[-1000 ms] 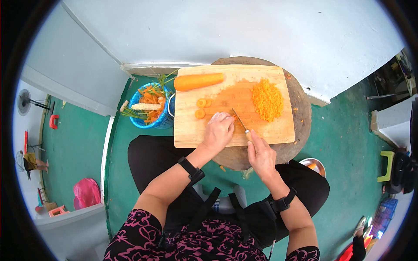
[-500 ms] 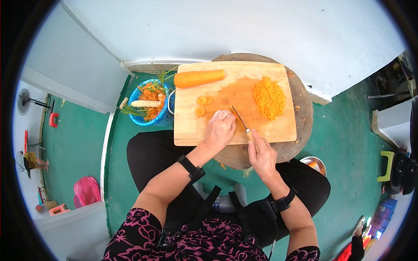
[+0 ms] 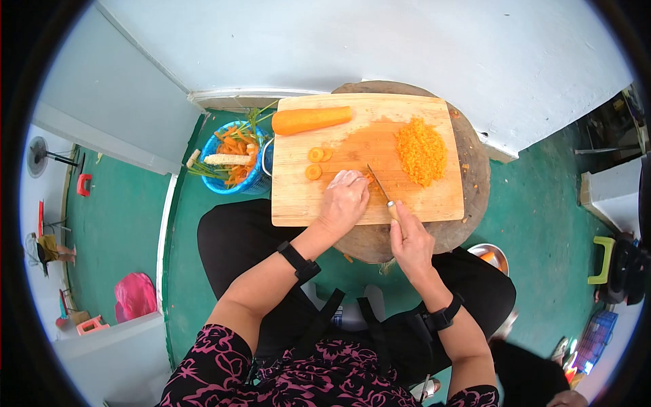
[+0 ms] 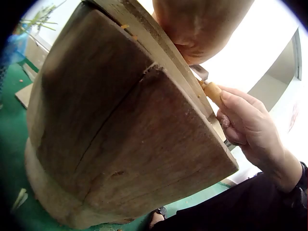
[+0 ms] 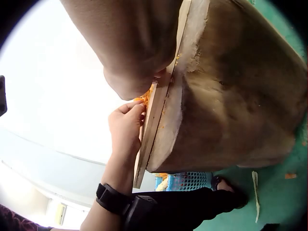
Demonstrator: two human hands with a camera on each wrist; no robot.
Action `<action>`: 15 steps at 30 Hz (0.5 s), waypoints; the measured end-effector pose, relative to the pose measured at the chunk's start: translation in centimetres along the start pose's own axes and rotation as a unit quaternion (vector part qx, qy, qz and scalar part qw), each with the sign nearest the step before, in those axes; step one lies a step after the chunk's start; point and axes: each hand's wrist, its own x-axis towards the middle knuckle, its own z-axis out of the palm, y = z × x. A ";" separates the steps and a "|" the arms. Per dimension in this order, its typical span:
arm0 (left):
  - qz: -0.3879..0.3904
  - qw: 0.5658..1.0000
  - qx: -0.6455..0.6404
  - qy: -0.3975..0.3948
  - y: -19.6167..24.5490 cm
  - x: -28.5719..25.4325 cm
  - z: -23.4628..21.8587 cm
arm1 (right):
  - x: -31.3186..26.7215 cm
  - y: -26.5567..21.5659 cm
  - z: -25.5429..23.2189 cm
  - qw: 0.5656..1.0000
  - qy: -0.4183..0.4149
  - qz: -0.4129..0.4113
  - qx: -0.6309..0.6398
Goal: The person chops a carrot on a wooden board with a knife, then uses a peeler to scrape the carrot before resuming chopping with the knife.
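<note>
Some carrot [image 3: 369, 178] — partly hidden — shows at the left hand's [image 3: 345, 200] fingertips.

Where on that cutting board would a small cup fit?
On the cutting board, the near-left corner, bordered by carrot slices and left hand, looks bare, as does the orange-stained patch between whole carrot and chopped heap. Crowded: carrot bits between left hand and knife.

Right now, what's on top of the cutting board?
A large carrot, carrot slices, a chopped carrot heap, orange bits beside the left hand; the right hand holds a knife over it. What lies under the left hand is covered.
</note>
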 end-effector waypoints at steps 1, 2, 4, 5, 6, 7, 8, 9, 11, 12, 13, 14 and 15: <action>-0.001 1.000 0.003 -0.004 0.0 0.0 0.0 | -0.1 0.0 0.0 1.000 -0.005 -0.002 -0.007; -0.001 1.000 0.006 -0.008 0.0 0.0 0.0 | -0.1 0.0 -0.1 1.000 -0.012 -0.001 -0.009; 0.004 1.000 0.006 -0.002 -0.1 -0.1 0.1 | 0.1 -0.1 -0.5 1.000 -0.025 -0.002 -0.012; 0.007 1.000 0.006 0.000 -0.1 -0.1 0.1 | 0.2 0.1 -0.4 1.000 -0.012 -0.004 0.007; 0.009 1.000 0.007 0.003 -0.2 -0.1 0.0 | 0.2 0.4 -0.3 1.000 0.000 -0.004 0.025; 0.011 1.000 0.007 0.006 -0.2 0.0 0.0 | 0.2 0.5 -0.1 0.999 0.013 -0.004 0.043; 0.012 1.000 0.006 0.008 -0.2 -0.1 0.1 | 0.3 0.5 -0.2 0.999 0.018 -0.005 0.043; 0.006 1.000 0.008 0.003 -0.1 -0.1 0.2 | 0.3 0.6 -0.3 0.999 0.020 -0.007 0.043; -0.007 1.000 0.015 -0.007 -0.1 -0.1 0.1 | 0.3 0.5 -0.5 0.999 0.018 -0.006 0.037; -0.006 1.000 0.013 -0.004 -0.1 -0.1 0.0 | 0.3 0.5 -0.5 0.999 0.015 -0.002 0.029; -0.004 1.000 0.011 -0.002 0.0 -0.1 0.0 | 0.3 0.5 -0.5 1.000 0.013 0.002 0.022; -0.002 1.000 0.009 0.000 0.1 0.0 0.0 | 0.2 0.5 -0.4 1.000 0.006 0.005 0.015; -0.004 1.000 0.007 -0.002 0.1 0.0 -0.1 | 0.2 0.5 -0.4 1.000 -0.001 0.008 0.007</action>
